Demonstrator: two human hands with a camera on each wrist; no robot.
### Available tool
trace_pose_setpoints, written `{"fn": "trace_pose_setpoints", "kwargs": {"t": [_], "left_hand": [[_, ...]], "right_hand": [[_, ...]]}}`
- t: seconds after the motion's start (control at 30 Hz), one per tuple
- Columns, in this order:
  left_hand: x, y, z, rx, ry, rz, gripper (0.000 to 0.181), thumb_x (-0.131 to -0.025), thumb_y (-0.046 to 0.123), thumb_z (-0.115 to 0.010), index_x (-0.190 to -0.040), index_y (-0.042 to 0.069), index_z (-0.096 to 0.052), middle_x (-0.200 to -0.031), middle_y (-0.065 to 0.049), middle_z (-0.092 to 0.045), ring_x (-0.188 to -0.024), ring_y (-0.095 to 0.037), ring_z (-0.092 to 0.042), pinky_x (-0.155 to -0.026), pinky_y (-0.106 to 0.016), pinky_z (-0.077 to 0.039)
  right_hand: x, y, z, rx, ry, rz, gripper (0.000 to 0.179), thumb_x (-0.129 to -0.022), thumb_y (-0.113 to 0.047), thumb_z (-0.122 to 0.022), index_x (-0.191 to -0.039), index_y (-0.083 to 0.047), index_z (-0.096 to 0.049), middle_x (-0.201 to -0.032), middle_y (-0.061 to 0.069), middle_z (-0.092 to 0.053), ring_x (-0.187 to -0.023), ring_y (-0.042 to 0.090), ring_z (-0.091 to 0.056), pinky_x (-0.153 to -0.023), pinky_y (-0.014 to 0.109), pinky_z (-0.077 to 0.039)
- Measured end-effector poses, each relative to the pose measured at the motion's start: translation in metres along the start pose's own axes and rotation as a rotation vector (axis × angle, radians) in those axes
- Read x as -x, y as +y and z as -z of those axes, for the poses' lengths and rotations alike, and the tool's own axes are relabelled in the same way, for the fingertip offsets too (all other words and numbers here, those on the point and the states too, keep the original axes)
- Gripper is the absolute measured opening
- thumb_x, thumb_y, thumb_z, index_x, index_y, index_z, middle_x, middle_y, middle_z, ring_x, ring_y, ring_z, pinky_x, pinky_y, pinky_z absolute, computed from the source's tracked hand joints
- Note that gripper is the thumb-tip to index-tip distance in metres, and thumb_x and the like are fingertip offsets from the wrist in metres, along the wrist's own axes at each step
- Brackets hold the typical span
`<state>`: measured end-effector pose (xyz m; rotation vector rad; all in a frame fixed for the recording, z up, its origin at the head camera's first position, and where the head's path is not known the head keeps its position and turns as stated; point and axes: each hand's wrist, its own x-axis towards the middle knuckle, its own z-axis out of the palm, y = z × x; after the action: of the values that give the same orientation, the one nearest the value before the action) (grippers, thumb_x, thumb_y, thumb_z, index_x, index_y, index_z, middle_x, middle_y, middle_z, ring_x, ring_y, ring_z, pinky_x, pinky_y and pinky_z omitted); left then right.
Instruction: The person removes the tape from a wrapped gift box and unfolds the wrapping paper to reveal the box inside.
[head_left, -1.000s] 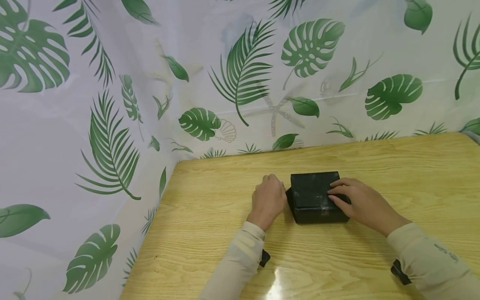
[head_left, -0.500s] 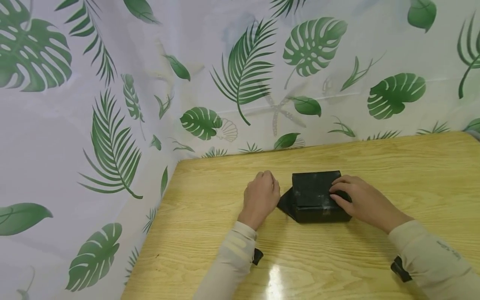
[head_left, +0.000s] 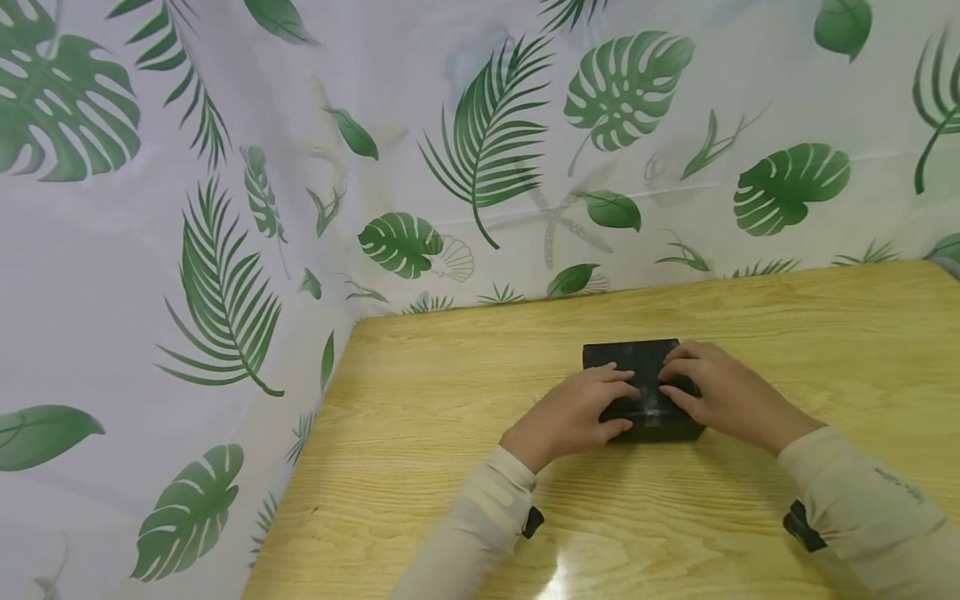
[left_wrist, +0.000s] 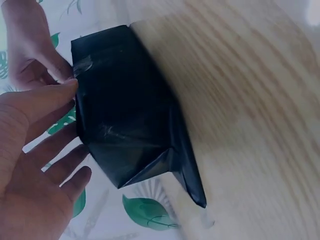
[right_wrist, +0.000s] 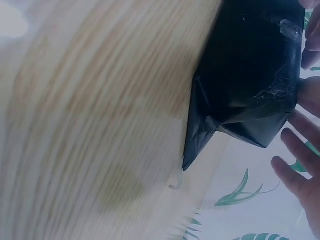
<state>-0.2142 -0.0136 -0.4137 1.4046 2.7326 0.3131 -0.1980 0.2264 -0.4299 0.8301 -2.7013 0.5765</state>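
Note:
A box wrapped in black sheeting [head_left: 630,353] lies on the table, its crinkled front marked by a shiny patch. My left hand [head_left: 564,417] rests on its left part, fingertips on top and thumb low near the front. On the right part lie the fingers of my right hand [head_left: 733,402], slightly bent. Seen from the left wrist, the black wrapping [left_wrist: 125,90] is folded at the end, and a pointed flap [left_wrist: 189,172] sticks out along the table. From the right wrist, another pointed flap [right_wrist: 196,132] juts from the opposite end.
The wood-grain table [head_left: 420,467] meets a white leaf-printed cloth [head_left: 525,167] behind and at the left. A small pale curled strip [right_wrist: 176,184] shows by the flap tip in the right wrist view. Dark devices [head_left: 804,525] are strapped to both sleeved wrists.
My left hand first drew leftward beside the box as the left flap came out flatter, then moved right onto the box's top. My right hand has stayed on the right part.

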Motion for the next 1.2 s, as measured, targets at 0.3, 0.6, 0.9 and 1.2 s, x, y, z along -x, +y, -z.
{"fn": "trace_pose_setpoints", "kwargs": {"t": [0.3, 0.6, 0.9, 1.2], "left_hand": [[-0.002, 0.001, -0.007, -0.007, -0.024, 0.026, 0.039, -0.101, 0.027, -0.066, -0.138, 0.015, -0.063, -0.153, -0.002, -0.049, -0.145, -0.017, -0.039, -0.117, -0.023, -0.03], [-0.004, -0.001, -0.01, 0.009, 0.013, 0.024, 0.038, -0.099, 0.024, -0.069, -0.135, 0.014, -0.065, -0.15, -0.003, -0.053, -0.143, -0.017, -0.043, -0.115, -0.023, -0.033], [-0.005, -0.001, -0.01, 0.025, 0.003, 0.026, 0.037, -0.1, 0.024, -0.068, -0.135, 0.014, -0.065, -0.149, -0.003, -0.053, -0.143, -0.017, -0.043, -0.115, -0.024, -0.033], [-0.005, -0.002, -0.01, 0.038, -0.001, 0.04, 0.037, -0.099, 0.022, -0.069, -0.135, 0.014, -0.065, -0.15, -0.003, -0.052, -0.143, -0.017, -0.042, -0.115, -0.023, -0.033]], "right_hand": [[0.007, 0.0, -0.001, 0.067, 0.148, 0.179, 0.022, -0.081, -0.009, -0.085, -0.099, -0.005, -0.075, -0.107, 0.011, -0.068, -0.096, 0.029, -0.068, -0.079, 0.047, -0.059], [0.007, -0.004, -0.013, 0.161, 0.243, 0.408, 0.073, -0.104, -0.061, -0.035, -0.105, 0.003, -0.071, -0.103, 0.011, -0.067, -0.09, 0.028, -0.067, -0.075, 0.046, -0.059], [0.01, -0.006, -0.026, 0.284, 0.235, 0.414, 0.079, -0.104, -0.061, -0.023, -0.099, 0.002, -0.07, -0.097, 0.011, -0.065, -0.087, 0.031, -0.065, -0.076, 0.05, -0.057], [0.01, -0.009, -0.023, 0.282, 0.263, 0.404, 0.077, -0.107, -0.058, -0.022, -0.097, 0.001, -0.071, -0.095, 0.01, -0.066, -0.083, 0.028, -0.066, -0.072, 0.047, -0.058]]}}
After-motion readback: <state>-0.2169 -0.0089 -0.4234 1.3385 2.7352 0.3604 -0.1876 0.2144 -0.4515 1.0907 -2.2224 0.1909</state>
